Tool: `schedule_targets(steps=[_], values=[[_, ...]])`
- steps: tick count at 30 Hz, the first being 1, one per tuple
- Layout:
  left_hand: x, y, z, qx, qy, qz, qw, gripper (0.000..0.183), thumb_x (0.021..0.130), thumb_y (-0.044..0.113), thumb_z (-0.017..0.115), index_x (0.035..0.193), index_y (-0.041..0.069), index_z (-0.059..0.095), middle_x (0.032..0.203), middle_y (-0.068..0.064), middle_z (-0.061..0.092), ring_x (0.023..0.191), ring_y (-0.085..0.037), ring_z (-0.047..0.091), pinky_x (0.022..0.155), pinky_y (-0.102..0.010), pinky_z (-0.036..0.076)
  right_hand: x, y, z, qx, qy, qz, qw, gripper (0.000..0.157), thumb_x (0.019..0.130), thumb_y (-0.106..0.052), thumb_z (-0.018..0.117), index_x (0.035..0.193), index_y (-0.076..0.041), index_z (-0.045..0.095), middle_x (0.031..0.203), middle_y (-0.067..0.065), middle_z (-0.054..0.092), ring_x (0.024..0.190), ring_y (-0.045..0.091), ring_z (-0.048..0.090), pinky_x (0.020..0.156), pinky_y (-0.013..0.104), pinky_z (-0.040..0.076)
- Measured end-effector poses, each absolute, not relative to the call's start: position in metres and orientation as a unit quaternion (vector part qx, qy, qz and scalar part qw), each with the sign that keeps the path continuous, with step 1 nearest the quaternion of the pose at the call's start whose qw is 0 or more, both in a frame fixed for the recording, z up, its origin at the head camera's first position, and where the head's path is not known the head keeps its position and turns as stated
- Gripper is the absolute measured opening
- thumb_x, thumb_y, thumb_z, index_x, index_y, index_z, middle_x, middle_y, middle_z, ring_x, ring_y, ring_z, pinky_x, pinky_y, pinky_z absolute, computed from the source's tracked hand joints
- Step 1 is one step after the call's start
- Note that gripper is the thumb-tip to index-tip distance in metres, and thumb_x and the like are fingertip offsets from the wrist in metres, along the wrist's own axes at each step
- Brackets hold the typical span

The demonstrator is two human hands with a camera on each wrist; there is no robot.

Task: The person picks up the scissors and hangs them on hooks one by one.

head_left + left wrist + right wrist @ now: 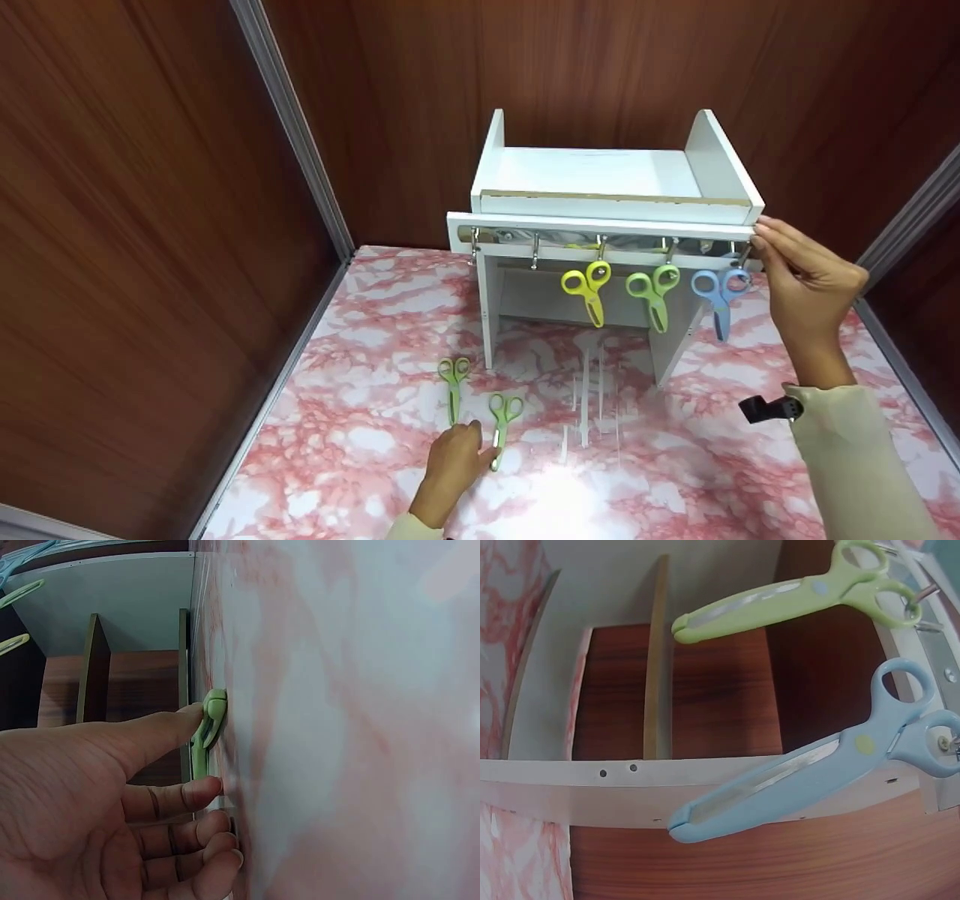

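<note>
My left hand is low over the table, thumb and fingers spread apart. Its thumb is right at the tip of green scissors, which lie in front of the shelf. More green scissors lie to their left, tip close by the fingers. In the left wrist view, green scissors appear beside the thumb. My right hand pinches the right end of a white hook rack. From its hooks hang yellow scissors, green scissors and blue scissors; the right wrist view shows the blue scissors close up.
Behind the rack is a white shelf unit standing on the red-and-white marbled table. Thin white strips lie in front of it. Two hooks at the rack's left carry nothing. Brown wood panels enclose the table.
</note>
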State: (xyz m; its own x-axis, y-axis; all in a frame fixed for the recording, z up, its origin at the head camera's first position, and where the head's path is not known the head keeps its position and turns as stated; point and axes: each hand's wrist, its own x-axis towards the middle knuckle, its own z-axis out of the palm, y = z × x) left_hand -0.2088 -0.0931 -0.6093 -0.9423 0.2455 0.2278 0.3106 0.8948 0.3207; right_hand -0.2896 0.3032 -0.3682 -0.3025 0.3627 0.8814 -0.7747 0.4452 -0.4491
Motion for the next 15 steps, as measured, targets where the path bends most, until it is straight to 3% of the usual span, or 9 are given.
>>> schedule_targets(steps=[8, 15], values=[[-0.2061, -0.0901, -0.6075, -0.153, -0.97, -0.17, 0.081, 0.039, 0.076, 0.037, 0.088, 0.075, 0.011, 0.06, 0.068, 0.001, 0.057, 0.06, -0.014, 0.056, 0.055, -0.027, 0.05, -0.2891, 0.303, -0.3677, 0.159, -0.634, 0.498, 0.57, 0.015, 0.078, 0.017, 0.078, 0.09, 0.008, 0.078, 0.099, 0.022, 0.075, 0.095, 0.026, 0.075, 0.086, 0.022, 0.058], [-0.2052, -0.0875, -0.6049, -0.136, -0.969, -0.202, 0.039, 0.033, 0.08, 0.03, 0.087, 0.082, 0.009, 0.062, 0.074, -0.001, 0.058, 0.07, -0.019, 0.06, 0.064, -0.034, 0.053, -0.2892, 0.3018, -0.367, 0.158, -0.636, 0.497, 0.569, 0.015, 0.078, 0.017, 0.079, 0.09, 0.007, 0.078, 0.099, 0.022, 0.075, 0.095, 0.025, 0.075, 0.087, 0.023, 0.058]])
